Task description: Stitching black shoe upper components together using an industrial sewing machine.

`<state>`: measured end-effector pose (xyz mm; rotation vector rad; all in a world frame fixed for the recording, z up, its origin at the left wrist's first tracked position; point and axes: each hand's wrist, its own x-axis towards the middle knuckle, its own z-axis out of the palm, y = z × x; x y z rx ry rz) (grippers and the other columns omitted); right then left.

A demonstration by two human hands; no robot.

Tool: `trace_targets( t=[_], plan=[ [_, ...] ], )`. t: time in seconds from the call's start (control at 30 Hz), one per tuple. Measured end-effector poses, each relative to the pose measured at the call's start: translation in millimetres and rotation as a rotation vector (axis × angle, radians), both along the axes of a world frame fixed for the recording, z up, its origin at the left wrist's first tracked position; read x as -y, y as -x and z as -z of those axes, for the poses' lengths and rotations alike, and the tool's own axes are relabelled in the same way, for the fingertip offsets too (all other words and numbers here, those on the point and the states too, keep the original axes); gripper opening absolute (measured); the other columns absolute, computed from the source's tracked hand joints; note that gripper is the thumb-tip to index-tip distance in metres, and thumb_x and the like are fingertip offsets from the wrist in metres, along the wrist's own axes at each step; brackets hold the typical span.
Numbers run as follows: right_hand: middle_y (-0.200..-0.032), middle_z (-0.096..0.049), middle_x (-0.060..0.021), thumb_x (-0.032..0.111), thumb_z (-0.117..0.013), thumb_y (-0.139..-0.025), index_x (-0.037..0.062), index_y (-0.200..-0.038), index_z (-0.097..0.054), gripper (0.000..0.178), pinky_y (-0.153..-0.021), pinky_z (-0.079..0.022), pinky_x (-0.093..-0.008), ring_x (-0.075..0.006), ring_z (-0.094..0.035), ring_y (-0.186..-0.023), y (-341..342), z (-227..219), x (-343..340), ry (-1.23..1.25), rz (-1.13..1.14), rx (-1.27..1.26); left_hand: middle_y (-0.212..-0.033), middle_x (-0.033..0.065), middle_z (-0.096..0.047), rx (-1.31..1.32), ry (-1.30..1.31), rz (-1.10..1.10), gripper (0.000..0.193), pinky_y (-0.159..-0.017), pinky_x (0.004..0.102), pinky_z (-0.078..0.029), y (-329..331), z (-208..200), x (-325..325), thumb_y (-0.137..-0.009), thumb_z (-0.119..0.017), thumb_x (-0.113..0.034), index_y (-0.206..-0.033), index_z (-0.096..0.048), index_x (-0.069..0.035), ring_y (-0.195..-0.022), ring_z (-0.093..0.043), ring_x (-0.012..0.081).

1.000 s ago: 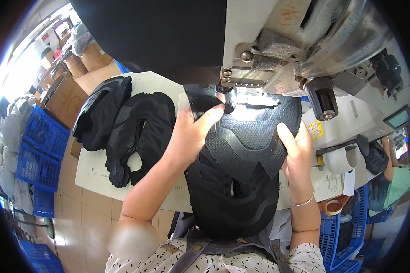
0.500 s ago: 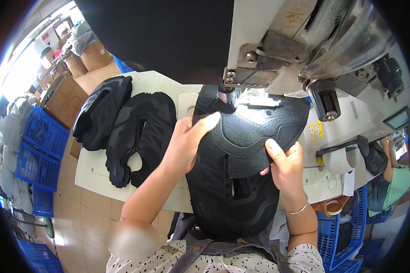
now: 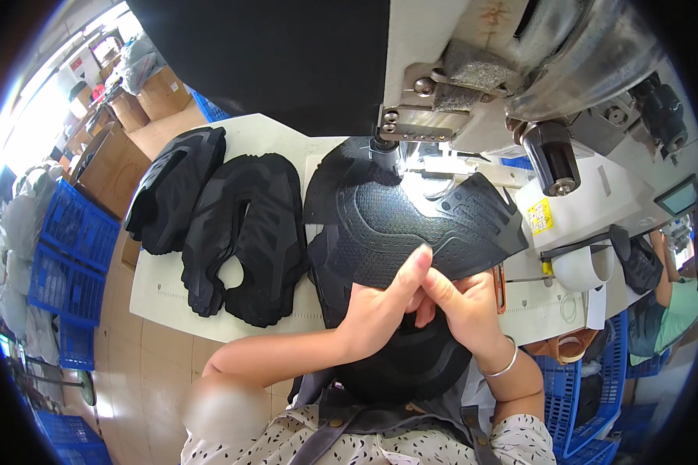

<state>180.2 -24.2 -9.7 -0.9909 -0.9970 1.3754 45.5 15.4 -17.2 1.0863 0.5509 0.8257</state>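
Observation:
A black shoe upper lies beneath the presser foot of a sewing machine, its patterned face lit by the machine's lamp. At its near edge my left hand and my right hand meet, thumbs on top and almost touching. The fingers of both are curled around that edge, some of them hidden by the upper and by each other. More black uppers lie below my hands, against my lap. To the left, two stacks of black shoe uppers rest on the table.
The pale worktable carries the machine head, which overhangs from above. Blue crates and cardboard boxes stand at the left; another blue crate stands at the lower right. A person's green sleeve shows at the far right.
The upper has been turned under the presser foot. My left hand has gone from its far left side down to the near edge, beside my right hand, which has shifted slightly.

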Motion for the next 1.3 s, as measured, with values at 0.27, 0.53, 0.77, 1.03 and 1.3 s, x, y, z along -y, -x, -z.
trace_targets(
  t=[0.27, 0.53, 0.77, 1.03, 1.3],
  plan=[
    [-0.077, -0.062, -0.0125, 0.001, -0.047, -0.085, -0.0002, -0.098, -0.057, 0.016, -0.053, -0.046, -0.0217, -0.0123, -0.058, -0.057, -29.1, -13.1, 27.3, -0.581, 0.323, 0.455, -0.073, 0.0007, -0.056, 0.024, -0.037, -0.355, 0.016, -0.044, 0.0216, -0.041, -7.5, -10.6, -4.5, -0.089, -0.054, -0.019, -0.087, -0.058, -0.003, -0.054, -0.049, 0.0072],
    [-0.094, -0.058, -0.0037, 0.005, -0.055, -0.084, -0.0002, -0.111, -0.051, 0.028, -0.08, -0.04, -0.0198, -0.0069, -0.052, -0.087, -80.3, -1.7, -28.5, -0.207, 0.153, 0.322, -0.069, -0.0005, -0.054, 0.031, 0.066, -0.312, 0.012, -0.043, 0.0204, -0.038, -2.0, -11.9, -12.8, -0.088, -0.054, -0.017, -0.085, -0.056, -0.005, -0.051, -0.047, 0.0069],
    [-0.09, -0.063, -0.0069, 0.002, -0.055, -0.083, -0.0044, -0.115, -0.05, 0.033, -0.073, -0.045, -0.0198, -0.0074, -0.057, -0.08, -71.5, -21.0, -30.9, -0.34, 0.262, 0.35, -0.067, -0.0012, -0.053, -0.001, 0.074, -0.332, 0.011, -0.042, 0.0198, -0.037, 2.6, -15.3, -21.4, -0.086, -0.056, -0.017, -0.084, -0.056, -0.006, -0.049, -0.046, 0.0063],
    [-0.09, -0.063, -0.0071, -0.001, -0.054, -0.083, -0.0053, -0.114, -0.051, 0.032, -0.074, -0.045, -0.02, -0.0079, -0.057, -0.08, -77.3, -24.1, -36.1, -0.364, 0.278, 0.431, -0.067, -0.0015, -0.054, -0.065, 0.037, -0.321, 0.012, -0.042, 0.0195, -0.037, 4.2, -19.5, -28.2, -0.085, -0.057, -0.018, -0.084, -0.056, -0.006, -0.049, -0.046, 0.0059],
    [-0.093, -0.062, -0.0076, -0.001, -0.053, -0.083, -0.0046, -0.11, -0.052, 0.027, -0.076, -0.045, -0.0207, -0.0089, -0.058, -0.083, -77.2, -20.0, -39.1, -0.376, 0.27, 0.413, -0.066, -0.0009, -0.054, -0.109, 0.014, -0.314, 0.012, -0.041, 0.0195, -0.037, 6.2, -25.0, -38.4, -0.084, -0.058, -0.017, -0.083, -0.057, -0.005, -0.047, -0.046, 0.0059]
  ],
)
